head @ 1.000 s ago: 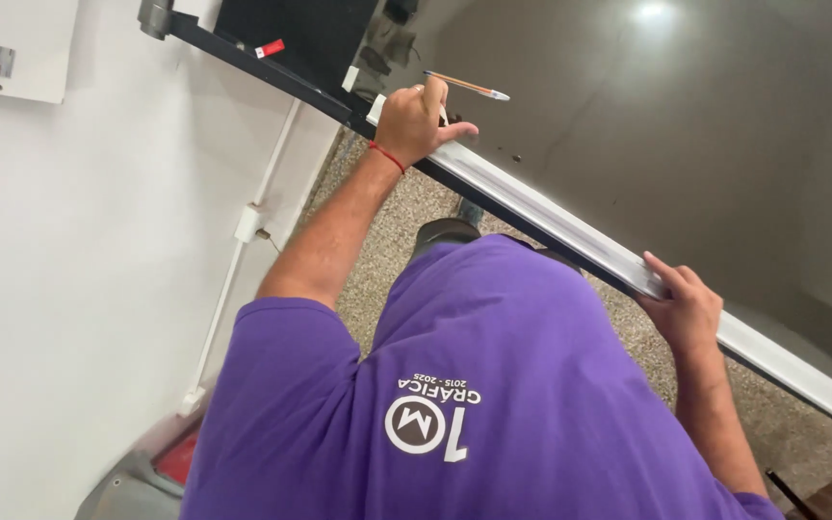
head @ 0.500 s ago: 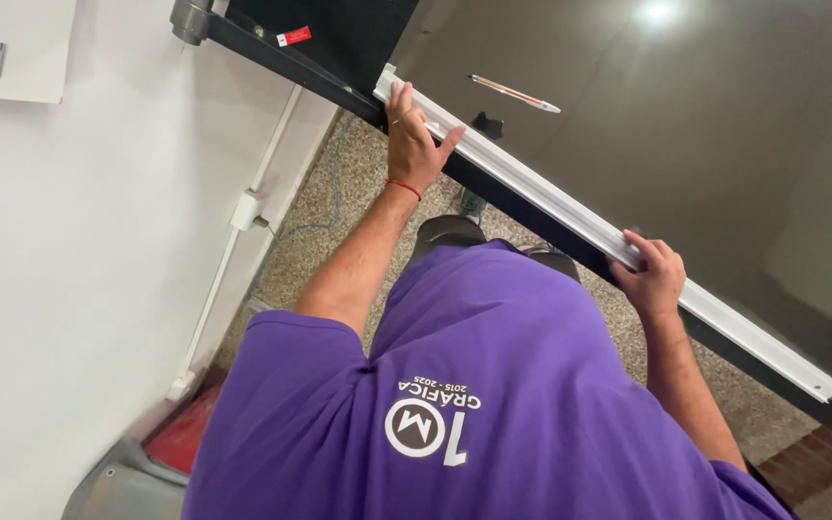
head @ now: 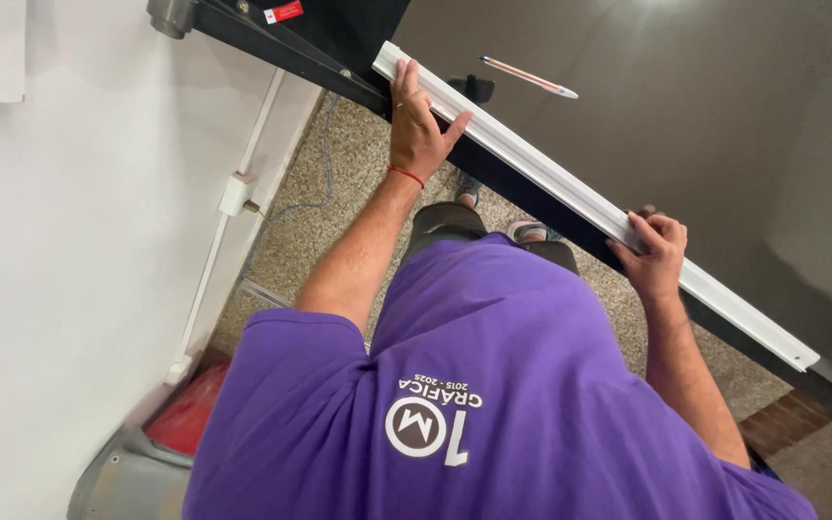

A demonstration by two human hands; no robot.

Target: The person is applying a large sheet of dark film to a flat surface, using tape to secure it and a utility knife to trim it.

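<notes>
A long white strip [head: 570, 193] lies along the black front edge of a grey table [head: 686, 116]. My left hand [head: 417, 123], with a red cord at the wrist, grips the strip close to its left end, fingers over the far side and thumb spread along it. My right hand [head: 654, 252] clasps the strip further right, fingers curled over its top. A thin pen [head: 529, 76] lies on the table top just beyond the strip, between the two hands. My purple shirt fills the lower view.
A white wall [head: 69, 241] with a thin conduit and small box [head: 236, 194] stands at the left. A speckled floor [head: 339, 183] shows below the table, with my feet [head: 530, 231] on it. A red and grey object [head: 180, 424] sits low by the wall.
Both hands and the strip have shifted left along the table edge, away from the pen. The strip's right end has come into view.
</notes>
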